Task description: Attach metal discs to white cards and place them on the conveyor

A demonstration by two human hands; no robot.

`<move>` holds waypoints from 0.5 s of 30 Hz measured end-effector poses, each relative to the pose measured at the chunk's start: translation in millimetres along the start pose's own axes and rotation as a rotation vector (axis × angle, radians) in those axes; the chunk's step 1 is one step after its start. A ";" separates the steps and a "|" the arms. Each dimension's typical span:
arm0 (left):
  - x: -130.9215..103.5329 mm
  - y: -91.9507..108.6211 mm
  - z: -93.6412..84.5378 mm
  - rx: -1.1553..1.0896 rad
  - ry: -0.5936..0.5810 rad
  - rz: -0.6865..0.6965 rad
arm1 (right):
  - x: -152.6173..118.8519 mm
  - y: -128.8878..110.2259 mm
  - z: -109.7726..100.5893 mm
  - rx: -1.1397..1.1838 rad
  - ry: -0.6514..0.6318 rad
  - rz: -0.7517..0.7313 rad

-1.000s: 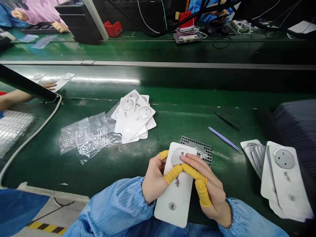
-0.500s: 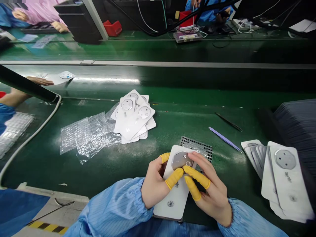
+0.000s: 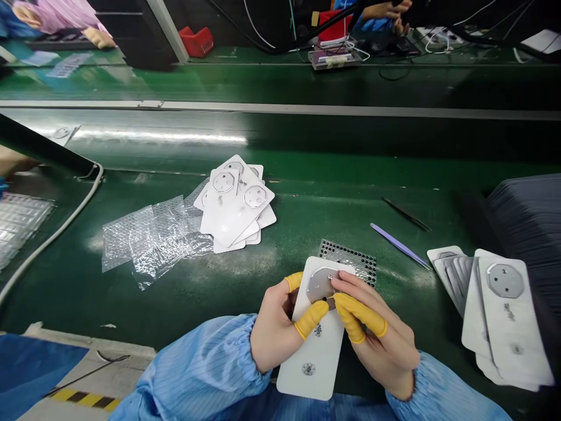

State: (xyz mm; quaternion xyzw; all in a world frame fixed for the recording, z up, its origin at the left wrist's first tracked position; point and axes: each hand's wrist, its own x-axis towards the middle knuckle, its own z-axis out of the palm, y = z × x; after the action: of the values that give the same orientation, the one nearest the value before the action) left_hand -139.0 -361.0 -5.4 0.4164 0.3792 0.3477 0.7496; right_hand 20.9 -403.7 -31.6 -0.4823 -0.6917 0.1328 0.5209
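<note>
A white rounded panel [image 3: 309,351] with a silver octagonal plate near its top is tilted in front of me. My left hand [image 3: 280,321] grips its left edge, with a yellow-cotted thumb on the front by the plate. My right hand [image 3: 379,333] is over the panel's right side, its yellow-cotted thumb and index finger pinched at the plate's lower edge; whatever lies between those tips is too small to make out. Partly behind the panel lies a clear sheet with rows of black dots [image 3: 350,257].
Similar white panels [image 3: 239,204] are piled on clear plastic bags [image 3: 158,234]. More panels [image 3: 508,321] lie at right beside a dark stack [image 3: 530,222]. Purple tweezers [image 3: 401,247] and black tweezers [image 3: 407,214] rest nearby. A black bar [image 3: 44,146] crosses the left side.
The panel has shifted slightly and its lower end shows more fully. My right hand's fingers have come closer together and moved a little right. At far left, another person's hand has drawn back.
</note>
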 end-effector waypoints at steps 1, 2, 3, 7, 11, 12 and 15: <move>0.1 0.5 0.2 0.004 0.003 0.004 | -0.1 -0.4 -0.8 0.003 0.000 0.001; 0.2 1.0 0.4 0.011 0.008 0.010 | 0.2 -0.9 -1.6 0.006 -0.002 -0.003; 0.3 1.3 0.4 0.018 0.016 0.020 | 0.9 -1.3 -2.3 0.004 -0.005 -0.012; -0.3 0.5 0.1 0.052 0.056 0.057 | 4.2 -1.5 -3.0 -0.026 -0.032 -0.030; -1.5 -1.8 -1.1 0.103 0.104 0.099 | 4.5 0.1 -0.1 0.118 -0.004 0.078; -1.5 -2.1 -1.5 0.111 0.127 0.108 | 4.6 0.1 0.6 0.172 0.017 0.119; -0.7 -1.7 -2.3 0.088 0.156 0.089 | 6.3 -1.0 1.4 0.318 0.062 0.238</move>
State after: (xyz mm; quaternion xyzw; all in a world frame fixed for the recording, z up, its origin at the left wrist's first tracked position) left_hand -140.9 -361.4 -7.5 0.4372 0.4324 0.3950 0.6826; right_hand 19.2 -398.7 -27.7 -0.4760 -0.5840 0.2860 0.5920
